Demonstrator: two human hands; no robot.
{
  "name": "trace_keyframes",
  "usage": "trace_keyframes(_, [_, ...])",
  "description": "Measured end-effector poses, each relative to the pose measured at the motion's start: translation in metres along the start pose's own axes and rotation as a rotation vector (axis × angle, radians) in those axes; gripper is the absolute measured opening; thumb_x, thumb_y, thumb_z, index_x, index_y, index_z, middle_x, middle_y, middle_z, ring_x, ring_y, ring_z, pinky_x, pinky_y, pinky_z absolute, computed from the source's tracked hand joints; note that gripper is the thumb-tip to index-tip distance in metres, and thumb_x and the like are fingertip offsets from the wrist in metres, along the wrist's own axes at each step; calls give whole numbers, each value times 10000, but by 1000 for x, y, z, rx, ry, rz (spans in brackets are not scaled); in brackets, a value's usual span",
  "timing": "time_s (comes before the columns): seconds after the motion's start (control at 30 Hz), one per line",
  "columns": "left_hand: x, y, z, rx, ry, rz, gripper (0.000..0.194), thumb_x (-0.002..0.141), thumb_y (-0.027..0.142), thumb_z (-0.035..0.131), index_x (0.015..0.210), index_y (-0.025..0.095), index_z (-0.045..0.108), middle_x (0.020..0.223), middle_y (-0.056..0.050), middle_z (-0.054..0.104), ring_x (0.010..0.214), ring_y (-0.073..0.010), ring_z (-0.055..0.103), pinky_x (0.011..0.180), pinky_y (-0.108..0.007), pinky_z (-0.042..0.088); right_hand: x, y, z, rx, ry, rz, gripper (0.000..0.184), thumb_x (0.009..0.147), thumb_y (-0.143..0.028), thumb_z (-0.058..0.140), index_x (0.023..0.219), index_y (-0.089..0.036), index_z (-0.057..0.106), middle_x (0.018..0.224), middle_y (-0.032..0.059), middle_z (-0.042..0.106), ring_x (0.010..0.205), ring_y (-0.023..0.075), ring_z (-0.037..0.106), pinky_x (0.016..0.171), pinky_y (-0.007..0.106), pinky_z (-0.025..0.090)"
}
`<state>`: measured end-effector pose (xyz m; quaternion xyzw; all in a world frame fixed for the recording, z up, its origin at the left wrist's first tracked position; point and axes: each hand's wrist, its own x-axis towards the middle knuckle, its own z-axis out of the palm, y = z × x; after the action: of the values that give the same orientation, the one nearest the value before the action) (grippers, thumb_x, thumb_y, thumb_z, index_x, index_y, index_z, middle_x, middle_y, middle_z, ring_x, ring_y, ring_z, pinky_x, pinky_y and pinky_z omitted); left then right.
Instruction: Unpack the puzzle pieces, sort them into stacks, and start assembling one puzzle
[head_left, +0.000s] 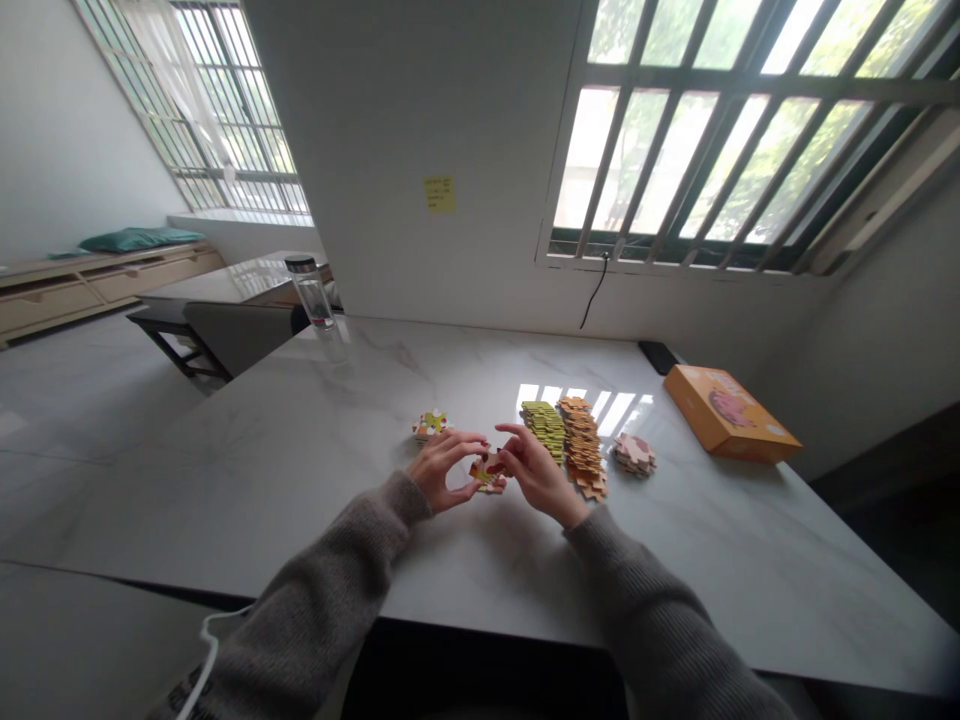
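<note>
Holding puzzle piece point(478, 469) over glossy marbled table point(480, 560); barred window point(679, 165) beyond.

jigsaw piece point(480, 470) — patterned, partly yellow-green, held

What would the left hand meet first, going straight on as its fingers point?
Beyond the puzzle piece at its fingertips, the left hand would likely meet the right hand first, though depth is hard to judge.

Note point(439, 195): upper centre, writing too small
Piece point(486, 467): centre, partly covered by right hand point(540, 476)
Green row point(545, 428): centre right, partly behind that hand
Sleeves point(315, 580): cut off at bottom
Window point(720, 140): upper right, cut off
</note>
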<state>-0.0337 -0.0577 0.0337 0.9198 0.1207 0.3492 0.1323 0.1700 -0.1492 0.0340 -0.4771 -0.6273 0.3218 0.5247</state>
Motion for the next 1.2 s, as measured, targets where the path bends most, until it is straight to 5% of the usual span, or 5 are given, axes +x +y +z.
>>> trace_keyframes(0.23, [-2, -8, -4, 23, 16, -23, 352, 821, 301, 690, 1167, 267, 637, 1225, -58, 693, 1107, -239, 636, 1009, -420, 468, -1, -5, 0, -109, 52, -19, 376, 976, -324, 494, 1337, -230, 447, 818, -8, 587, 736, 154, 629, 700, 312, 537])
trace_keyframes(0.57, [-22, -89, -46, 75, 131, -403, 339, 844, 414, 675, 1145, 258, 674, 1251, -50, 702, 1067, -272, 620, 987, -464, 480, -5, -3, -1, -345, 99, -111, 430, 970, -247, 450, 1399, -241, 416, 863, 14, 591, 690, 148, 540, 640, 305, 555])
trace_keyframes(0.87, [-22, -94, -39, 36, 53, -485, 387, 799, 455, 692, 1137, 267, 703, 1188, -64, 715, 1096, -291, 629, 996, -461, 495, -7, -2, -2, -396, 119, -147, 496, 975, -226, 438, 1463, -244, 353, 862, 18, 604, 701, 158, 563, 676, 320, 557])
trace_keyframes(1.2, [-26, -98, -37, -37, 18, -477, 352, 811, 448, 670, 1095, 240, 670, 1226, -89, 695, 1129, -299, 642, 967, -468, 517, -7, -3, -4, -744, -58, -195, 283, 969, -159, 456, 1205, -203, 607, 1032, 98, 666, 976, 239, 565, 921, 409, 447])
